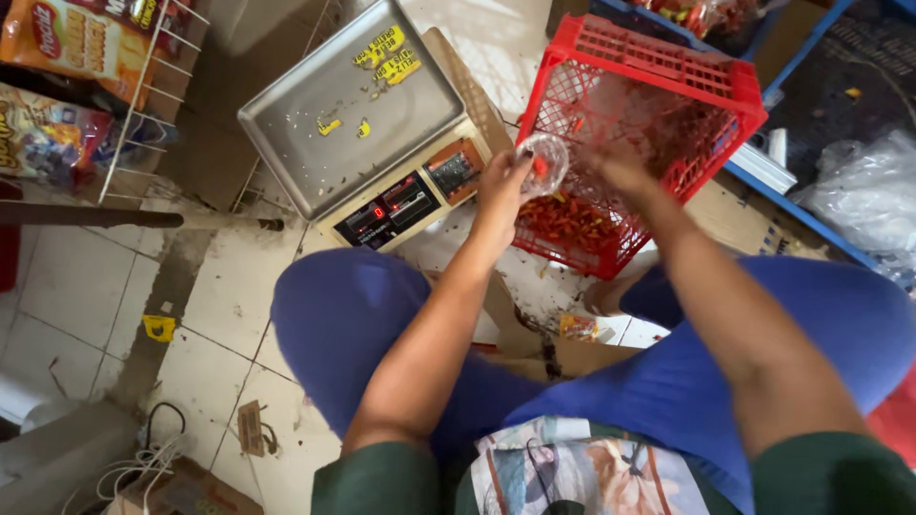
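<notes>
Snack packets (81,43) hang in a wire rack at far left; next comes a steel weighing scale (358,119). Left hand (503,186) pinches a small clear plastic bag (546,164) above the red crate (658,86) of red chillies (568,221). Right hand (620,170) is blurred beside the bag; its grip cannot be told.

Tiled floor (86,286), dirty, grout lines visible. On it: digital scale (367,124) with steel pan at 11 o'clock; red plastic crate (658,76) at 1 o'clock, tilted; yellow scrap (159,328) at 9 o'clock; white cables (134,463) at 7 o'clock.
</notes>
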